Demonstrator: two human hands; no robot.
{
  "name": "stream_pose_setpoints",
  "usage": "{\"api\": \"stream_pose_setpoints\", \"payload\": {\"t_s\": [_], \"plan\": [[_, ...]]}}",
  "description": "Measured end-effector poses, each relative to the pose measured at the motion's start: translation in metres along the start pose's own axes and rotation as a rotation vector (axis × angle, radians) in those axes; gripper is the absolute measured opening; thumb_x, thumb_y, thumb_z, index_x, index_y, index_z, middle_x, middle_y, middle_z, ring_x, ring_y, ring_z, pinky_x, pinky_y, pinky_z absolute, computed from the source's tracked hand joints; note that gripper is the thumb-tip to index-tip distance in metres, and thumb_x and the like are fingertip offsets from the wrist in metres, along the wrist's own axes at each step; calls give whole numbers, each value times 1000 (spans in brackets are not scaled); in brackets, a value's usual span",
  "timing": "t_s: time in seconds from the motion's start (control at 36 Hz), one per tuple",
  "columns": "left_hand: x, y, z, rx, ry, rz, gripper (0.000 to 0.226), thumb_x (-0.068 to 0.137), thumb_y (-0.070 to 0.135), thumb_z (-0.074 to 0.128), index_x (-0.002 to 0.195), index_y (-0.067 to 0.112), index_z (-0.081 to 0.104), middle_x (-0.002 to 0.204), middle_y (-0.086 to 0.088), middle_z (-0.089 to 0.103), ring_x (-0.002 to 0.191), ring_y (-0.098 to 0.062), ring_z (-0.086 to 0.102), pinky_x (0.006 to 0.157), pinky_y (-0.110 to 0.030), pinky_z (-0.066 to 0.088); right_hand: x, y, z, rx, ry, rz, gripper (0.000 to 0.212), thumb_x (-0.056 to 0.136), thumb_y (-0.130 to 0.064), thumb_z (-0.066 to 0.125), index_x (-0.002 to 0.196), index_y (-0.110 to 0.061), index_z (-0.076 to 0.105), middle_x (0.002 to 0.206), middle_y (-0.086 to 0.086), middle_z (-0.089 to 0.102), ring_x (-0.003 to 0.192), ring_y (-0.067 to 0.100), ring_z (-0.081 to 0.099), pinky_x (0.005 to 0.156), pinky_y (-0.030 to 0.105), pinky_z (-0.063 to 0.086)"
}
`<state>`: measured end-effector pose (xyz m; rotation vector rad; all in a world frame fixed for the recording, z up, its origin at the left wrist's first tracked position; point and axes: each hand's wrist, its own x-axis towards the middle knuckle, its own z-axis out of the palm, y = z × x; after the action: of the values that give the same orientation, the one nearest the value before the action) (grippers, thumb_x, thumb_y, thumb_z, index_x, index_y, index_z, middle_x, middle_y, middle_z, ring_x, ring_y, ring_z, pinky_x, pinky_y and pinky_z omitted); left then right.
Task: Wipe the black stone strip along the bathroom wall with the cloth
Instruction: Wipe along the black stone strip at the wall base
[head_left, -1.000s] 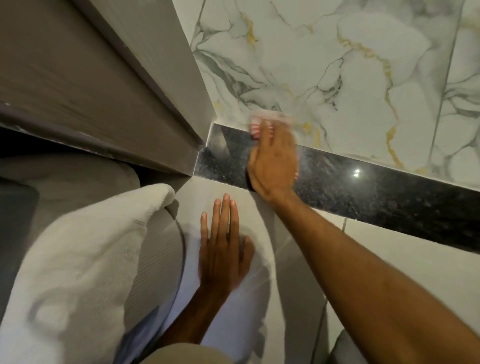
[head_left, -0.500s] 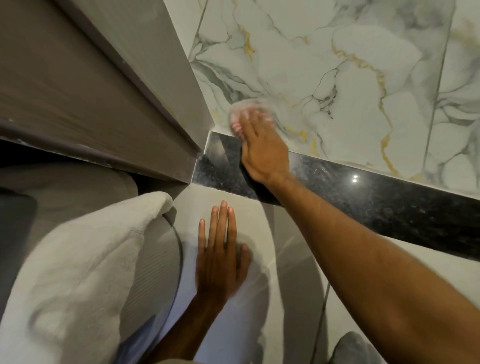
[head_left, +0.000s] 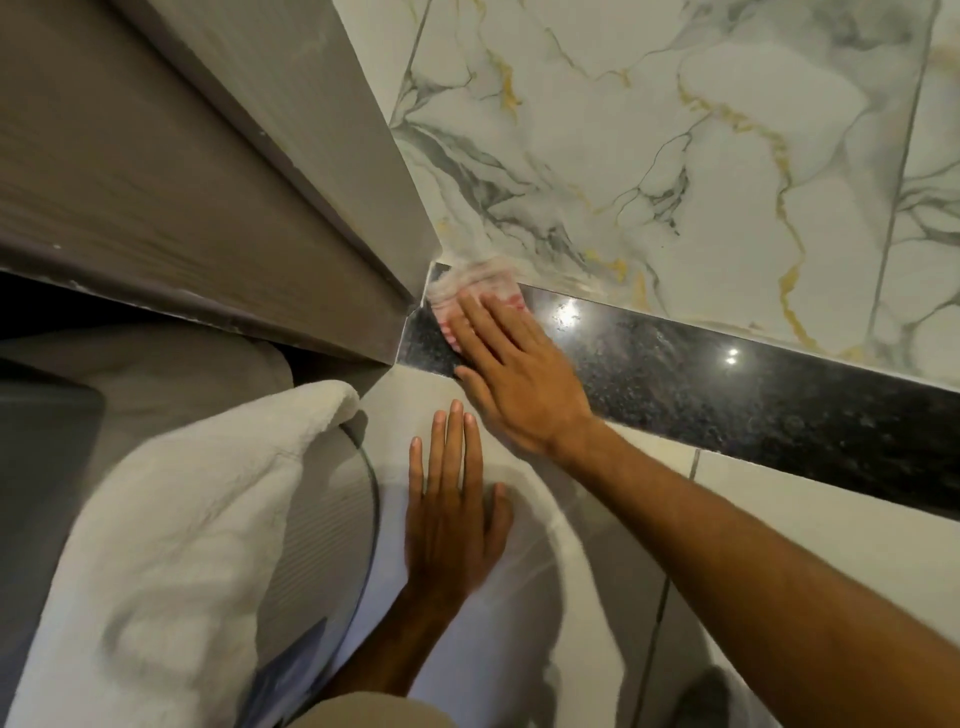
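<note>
Where black stone strip (head_left: 727, 384) meets marble wall (head_left: 675, 156), flat fingers (head_left: 478, 332) on cloth (head_left: 467, 286).

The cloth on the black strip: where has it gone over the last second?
The right hand slid the cloth left along the black stone strip into the corner by the door frame, sweeping briefly up over the marble tile on the way. The left hand stayed flat on the wall below; the white towel didn't move.

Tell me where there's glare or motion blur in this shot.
Head view: two bright glare spots on the black stone strip, one beside the right hand, one further right; the cloth under its fingers is smeared with motion blur; the left hand looks sharp.
</note>
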<state>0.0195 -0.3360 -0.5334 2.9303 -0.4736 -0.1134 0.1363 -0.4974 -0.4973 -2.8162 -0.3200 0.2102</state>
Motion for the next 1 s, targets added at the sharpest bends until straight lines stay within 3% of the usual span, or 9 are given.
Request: {"api": "stream_pose_setpoints", "payload": {"t_s": [0.06,0.08,0.17,0.22,0.42,0.56,0.67,0.86,1.0], "plan": [[0,1,0,-16,13,-2,70,111,45,40,163,-1,40,172,-24,38,160,-40,38,126,-66,39,21,-4,-3,-3,39,44,62,116,-45,35,169,-13,35,175,14,36,160,38,40,131,53,36],[0,1,0,-18,11,-7,70,112,47,37,163,-1,41,171,-25,39,160,-41,38,126,-67,39,28,-7,-2,6,57,87,63,115,-44,40,168,-12,36,174,17,38,158,41,42,131,55,35],[1,1,-2,-43,11,-21,73,109,48,41,161,-4,43,171,-25,38,161,-40,36,129,-65,35,26,-19,11,-4,47,166,71,115,-49,39,174,-15,16,182,15,16,169,39,17,135,50,1],[2,1,-3,-48,6,-22,74,108,46,42,162,-4,41,173,-24,35,163,-38,33,132,-62,32,9,-23,21,-9,72,180,70,116,-47,32,175,-16,12,184,12,9,172,32,8,135,46,-7],[3,0,-4,43,-62,63,72,109,43,36,168,2,31,177,-22,28,164,-37,31,132,-63,32,-81,-10,30,72,133,251,73,103,-33,50,170,-11,31,181,10,23,169,23,13,141,40,4],[1,-2,2,-23,-54,58,72,108,40,35,170,5,28,180,-16,21,167,-33,19,137,-59,18,-47,0,9,145,222,450,77,104,-32,47,173,-13,19,184,8,12,172,23,8,142,46,9],[0,-4,3,10,-37,98,70,110,37,34,171,3,23,180,-18,17,169,-33,13,139,-55,11,-23,2,11,68,239,433,70,115,-42,33,174,-10,13,184,13,8,172,28,6,142,46,6],[6,-5,-5,54,-136,201,75,110,36,28,174,11,-2,184,-13,-2,171,-26,-4,139,-47,-7,-133,-16,33,22,230,343,61,118,-34,34,173,-11,20,183,10,14,172,27,10,141,44,3],[7,-3,-4,57,-109,206,77,107,33,32,174,8,4,184,-16,3,171,-32,5,139,-49,-5,-172,5,29,-15,218,478,63,118,-35,30,174,-11,17,183,11,12,172,28,11,141,46,10]]}}
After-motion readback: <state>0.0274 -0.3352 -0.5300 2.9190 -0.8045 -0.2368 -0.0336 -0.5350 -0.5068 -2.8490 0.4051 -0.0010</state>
